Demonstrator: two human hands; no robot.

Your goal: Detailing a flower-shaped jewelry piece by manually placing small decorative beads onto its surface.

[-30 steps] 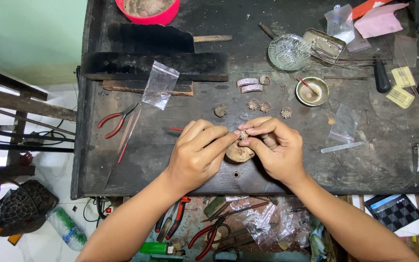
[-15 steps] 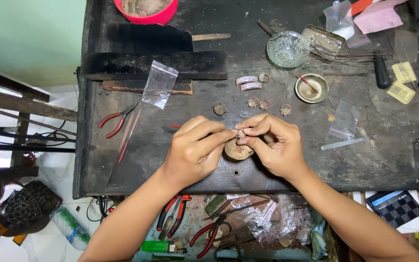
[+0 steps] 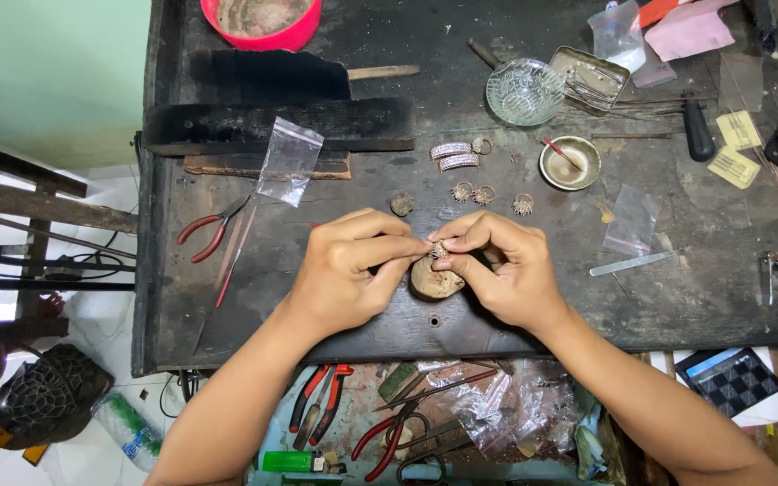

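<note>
Dark, scuffed wooden workbench (image 3: 254, 297), filling most of the view. Below its front edge, open drawer (image 3: 497, 450) crowded with red-handled pliers and crumpled clear bags. At the far edge, round pink plastic bowl (image 3: 303, 31); nearer, long black charred block (image 3: 281, 121) lying across the bench.

Centre of bench: left hand (image 3: 348, 270) and right hand (image 3: 502, 265), fingertips meeting over a small round brownish wooden peg (image 3: 434, 281) that sticks up near the front edge. Both hands closed in a pinch, thumb and forefinger of each gripping the same tiny sparkling stone-set silver ring (image 3: 440, 249), held just above the peg; touching the peg or not, cannot tell.

Left of the hands, red-handled pliers (image 3: 212, 229) lying flat, with a clear zip bag (image 3: 288, 162) just behind. Behind the hands, a row of small jewelled rings (image 3: 473, 192) and two curved stone-set silver bands (image 3: 454, 156), well apart from the fingers. Further right, cut-glass dish (image 3: 524, 92), open metal tin (image 3: 592, 76), small round brass cup (image 3: 570, 163) with a red-tipped stick in it. Right of the right hand, another clear bag (image 3: 630, 220) and flat metal file (image 3: 634, 263).
</note>
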